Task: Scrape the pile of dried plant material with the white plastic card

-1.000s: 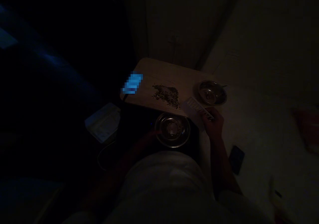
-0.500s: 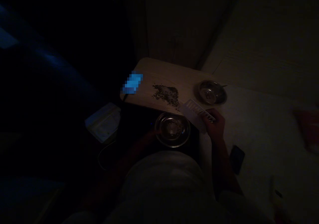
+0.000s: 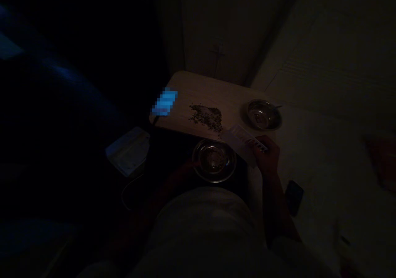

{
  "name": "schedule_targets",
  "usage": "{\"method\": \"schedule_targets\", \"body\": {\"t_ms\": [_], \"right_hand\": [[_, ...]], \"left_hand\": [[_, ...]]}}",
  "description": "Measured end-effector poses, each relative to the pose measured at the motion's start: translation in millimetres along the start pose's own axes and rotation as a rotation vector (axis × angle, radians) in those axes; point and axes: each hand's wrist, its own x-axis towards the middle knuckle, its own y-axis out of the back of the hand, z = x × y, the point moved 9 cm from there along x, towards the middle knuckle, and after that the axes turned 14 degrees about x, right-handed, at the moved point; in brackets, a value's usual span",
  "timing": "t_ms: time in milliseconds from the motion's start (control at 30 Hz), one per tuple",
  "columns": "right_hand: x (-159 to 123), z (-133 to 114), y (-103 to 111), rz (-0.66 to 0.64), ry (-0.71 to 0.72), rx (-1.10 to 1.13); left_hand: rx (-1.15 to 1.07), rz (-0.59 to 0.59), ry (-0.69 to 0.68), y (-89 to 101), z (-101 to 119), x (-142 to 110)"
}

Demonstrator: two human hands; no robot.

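The view is very dark. My right hand [image 3: 266, 154] is closed on a pale flat piece [image 3: 238, 140] with a row of slot-like marks along its upper edge; I cannot make out its kind. Its far end is by the near edge of a wooden table [image 3: 238, 88], close to a spread heap of small dark and pale grains [image 3: 206, 116]. Below that edge is a shiny metal bowl [image 3: 213, 179] with some bits inside. My left hand [image 3: 191, 165] grips its left rim, thumb over the edge; the other fingers are lost in the dark.
Another metal bowl [image 3: 264, 115], with a handle sticking out, stands at the table's right end. A lit, blurred-out screen [image 3: 165, 102] lies at the left end. A dark phone-like object [image 3: 293, 197] is on the pale surface at right. A pale box-like item [image 3: 128, 150] sits lower left.
The pale flat piece has shifted very slightly left. The picture is a little darker. Both hands, the bowls and the grains stay practically in place.
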Motion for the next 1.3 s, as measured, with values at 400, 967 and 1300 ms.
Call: {"method": "schedule_targets", "body": {"t_ms": [400, 967, 1300], "right_hand": [[0.5, -5.2, 0.8, -0.010, 0.016, -0.028], [-3.4, -8.2, -19.2, -0.108, 0.007, 0.056], [0.0, -3.0, -4.6, 0.000, 0.011, 0.018]], "left_hand": [[-0.039, 0.007, 0.015, 0.0, -1.0, 1.0], [0.004, 0.012, 0.001, -4.1, 3.9, -1.6], [-0.009, 0.017, -0.004, -4.0, 5.5, -3.2]]}}
